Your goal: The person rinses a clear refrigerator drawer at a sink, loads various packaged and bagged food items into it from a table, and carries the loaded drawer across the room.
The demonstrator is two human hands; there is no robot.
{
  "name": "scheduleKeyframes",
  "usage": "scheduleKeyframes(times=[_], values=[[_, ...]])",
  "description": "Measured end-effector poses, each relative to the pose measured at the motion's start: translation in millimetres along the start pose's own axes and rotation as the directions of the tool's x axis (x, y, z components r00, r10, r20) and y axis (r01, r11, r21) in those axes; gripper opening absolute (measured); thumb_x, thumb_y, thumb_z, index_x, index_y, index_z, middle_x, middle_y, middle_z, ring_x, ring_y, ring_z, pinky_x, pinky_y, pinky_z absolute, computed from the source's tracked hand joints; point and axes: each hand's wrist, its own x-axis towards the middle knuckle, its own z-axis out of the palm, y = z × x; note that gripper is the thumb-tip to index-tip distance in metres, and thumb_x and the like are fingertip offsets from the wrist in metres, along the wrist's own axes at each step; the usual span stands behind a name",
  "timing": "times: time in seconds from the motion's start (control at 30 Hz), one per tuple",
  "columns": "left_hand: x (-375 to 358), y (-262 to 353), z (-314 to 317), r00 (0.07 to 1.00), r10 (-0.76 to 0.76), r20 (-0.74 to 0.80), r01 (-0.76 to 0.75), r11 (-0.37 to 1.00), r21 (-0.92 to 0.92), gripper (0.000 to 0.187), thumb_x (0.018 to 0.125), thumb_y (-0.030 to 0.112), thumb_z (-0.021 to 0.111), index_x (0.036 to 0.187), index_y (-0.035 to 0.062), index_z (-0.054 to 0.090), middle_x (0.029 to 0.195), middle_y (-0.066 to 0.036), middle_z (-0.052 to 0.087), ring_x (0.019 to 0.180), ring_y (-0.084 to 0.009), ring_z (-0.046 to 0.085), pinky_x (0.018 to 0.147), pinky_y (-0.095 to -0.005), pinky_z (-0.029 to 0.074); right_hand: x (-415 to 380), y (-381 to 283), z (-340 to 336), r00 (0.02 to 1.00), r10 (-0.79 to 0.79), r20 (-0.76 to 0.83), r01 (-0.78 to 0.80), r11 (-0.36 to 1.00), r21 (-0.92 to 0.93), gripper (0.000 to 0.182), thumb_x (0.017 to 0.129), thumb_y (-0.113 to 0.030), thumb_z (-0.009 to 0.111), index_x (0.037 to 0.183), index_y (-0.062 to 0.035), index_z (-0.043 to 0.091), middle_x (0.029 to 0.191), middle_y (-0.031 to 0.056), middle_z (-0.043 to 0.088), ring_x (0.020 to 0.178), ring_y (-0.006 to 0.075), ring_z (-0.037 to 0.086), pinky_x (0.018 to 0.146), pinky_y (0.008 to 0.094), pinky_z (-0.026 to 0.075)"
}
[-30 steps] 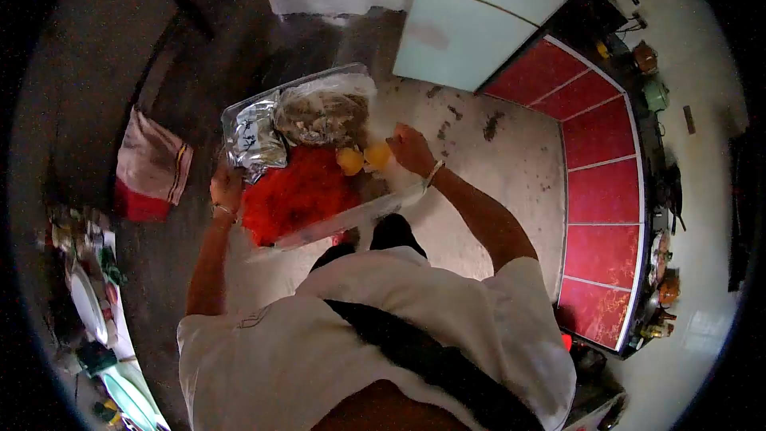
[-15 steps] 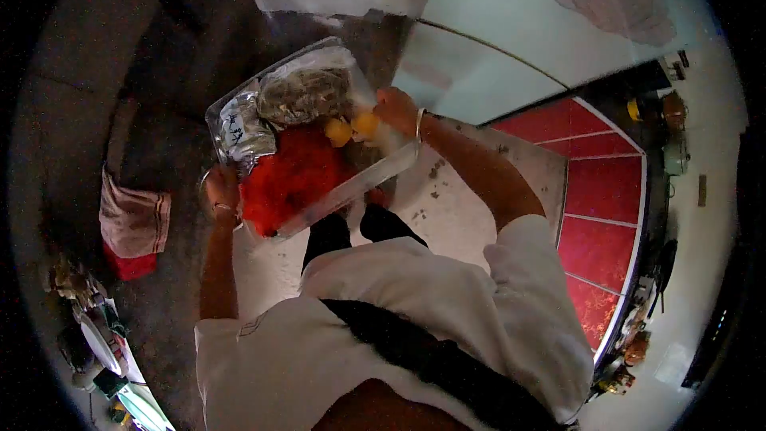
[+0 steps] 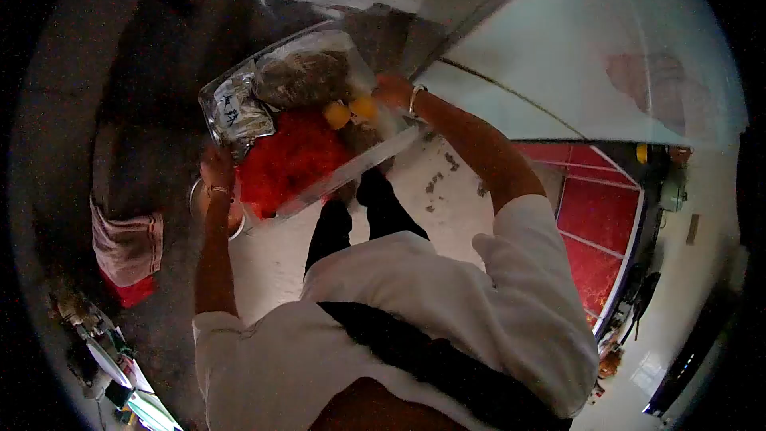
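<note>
A clear plastic bin (image 3: 351, 174) is carried between my two hands, tilted in view. My left hand (image 3: 217, 169) is closed on its left end, and my right hand (image 3: 394, 93) grips its right end. Inside lie a red bundle (image 3: 295, 158), a silvery bag with dark writing (image 3: 239, 112), a clear bag of brownish contents (image 3: 303, 76) and two yellow-orange items (image 3: 337, 115). The fingertips of both hands are partly hidden by the bin's edges.
A pale glossy door or panel (image 3: 542, 72) stands at the upper right, above red cabinets (image 3: 594, 211). A round pan or bowl (image 3: 237, 219) is below my left hand. A pinkish cloth (image 3: 128, 243) hangs at the left. Both feet are on the pale floor (image 3: 439, 191).
The bin and both hands have shifted slightly up and left in view. The pale panel now covers more of the right side, and more of the round vessel shows under my left hand.
</note>
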Motion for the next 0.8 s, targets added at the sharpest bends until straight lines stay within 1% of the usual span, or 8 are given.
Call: scheduleKeyframes(times=[0.17, 0.27, 0.33, 0.43, 0.53, 0.57, 0.7, 0.8], values=[[85, 10, 29, 0.977, -0.204, 0.057, 0.209, 0.973, -0.099, 0.021, 0.077, 0.023, 0.060, 0.079, 0.0022, 0.058, 0.072, -0.021, 0.059, 0.065, -0.0380, 0.057, 0.056, -0.0431, 0.044, 113, 4, -44, 0.925, -0.376, 0.048, 0.358, 0.824, -0.438, 0.016, 0.080, -0.022, 0.060, 0.078, -0.0060, 0.062, 0.077, 0.0071, 0.061, 0.076, 0.0226, 0.059, 0.066, 0.0359, 0.045], [67, -53, 58, 0.993, -0.066, -0.095, 0.060, 0.996, -0.070, 0.021, 0.076, 0.024, 0.061, 0.081, 0.0037, 0.059, 0.075, -0.020, 0.059, 0.068, -0.0389, 0.056, 0.058, -0.0439, 0.044, 127, 26, -13, 0.819, -0.559, 0.130, 0.539, 0.670, -0.511, 0.014, 0.079, -0.018, 0.060, 0.075, -0.0049, 0.062, 0.076, 0.0083, 0.061, 0.075, 0.0227, 0.058, 0.066, 0.0364, 0.045], [48, -74, 46, 0.997, -0.010, -0.082, 0.008, 1.000, -0.015, 0.021, 0.076, 0.025, 0.061, 0.082, 0.0048, 0.059, 0.076, -0.020, 0.059, 0.069, -0.0399, 0.056, 0.060, -0.0447, 0.044, 69, -19, -6, 0.923, -0.385, -0.010, 0.372, 0.899, -0.231, 0.012, 0.078, -0.015, 0.059, 0.075, -0.0039, 0.062, 0.073, 0.0098, 0.060, 0.071, 0.0220, 0.057, 0.063, 0.0360, 0.044], [40, -67, 0, 0.982, -0.180, 0.064, 0.186, 0.975, -0.119, 0.023, 0.077, 0.028, 0.060, 0.085, 0.0061, 0.058, 0.078, -0.019, 0.059, 0.073, -0.0418, 0.055, 0.062, -0.0462, 0.044, 8, -79, 6, 0.959, -0.269, -0.091, 0.263, 0.962, -0.069, 0.009, 0.076, -0.010, 0.057, 0.074, -0.0023, 0.062, 0.070, 0.0121, 0.058, 0.064, 0.0210, 0.056, 0.059, 0.0355, 0.043], [24, -115, -11, 0.946, -0.306, 0.103, 0.323, 0.903, -0.282, 0.024, 0.078, 0.029, 0.059, 0.086, 0.0066, 0.058, 0.080, -0.019, 0.058, 0.077, -0.0424, 0.054, 0.065, -0.0468, 0.043, -19, -108, 38, 0.948, -0.275, -0.161, 0.265, 0.961, -0.079, 0.014, 0.074, -0.014, 0.058, 0.077, -0.0006, 0.060, 0.066, 0.0137, 0.057, 0.061, 0.0206, 0.054, 0.057, 0.0366, 0.043], [17, -80, -57, 0.959, -0.268, 0.087, 0.281, 0.940, -0.194, 0.025, 0.078, 0.029, 0.059, 0.087, 0.0065, 0.058, 0.080, -0.020, 0.058, 0.079, -0.0423, 0.054, 0.066, -0.0470, 0.043, -32, -120, 50, 0.950, -0.257, -0.179, 0.246, 0.966, -0.083, 0.016, 0.073, -0.016, 0.058, 0.077, 0.0000, 0.060, 0.065, 0.0142, 0.057, 0.060, 0.0208, 0.053, 0.057, 0.0371, 0.043], [-44, -123, -119, 0.998, -0.061, 0.001, 0.060, 0.968, -0.242, 0.028, 0.077, 0.031, 0.060, 0.085, 0.0044, 0.055, 0.081, -0.020, 0.057, 0.081, -0.0414, 0.054, 0.068, -0.0466, 0.043, -98, -154, 126, 0.963, -0.116, -0.245, 0.083, 0.987, -0.140, 0.024, 0.072, -0.021, 0.057, 0.081, 0.0019, 0.059, 0.070, 0.0179, 0.058, 0.066, 0.0272, 0.055, 0.061, 0.0402, 0.044], [-62, -138, -134, 0.985, -0.170, -0.002, 0.170, 0.985, 0.005, 0.031, 0.077, 0.032, 0.059, 0.081, 0.0026, 0.052, 0.079, -0.021, 0.057, 0.079, -0.0423, 0.053, 0.067, -0.0471, 0.042, -98, -139, 166, 0.954, -0.053, -0.294, -0.009, 0.979, -0.206, 0.029, 0.071, -0.022, 0.055, 0.085, 0.0027, 0.061, 0.079, 0.0225, 0.061, 0.075, 0.0345, 0.059, 0.067, 0.0427, 0.046]])
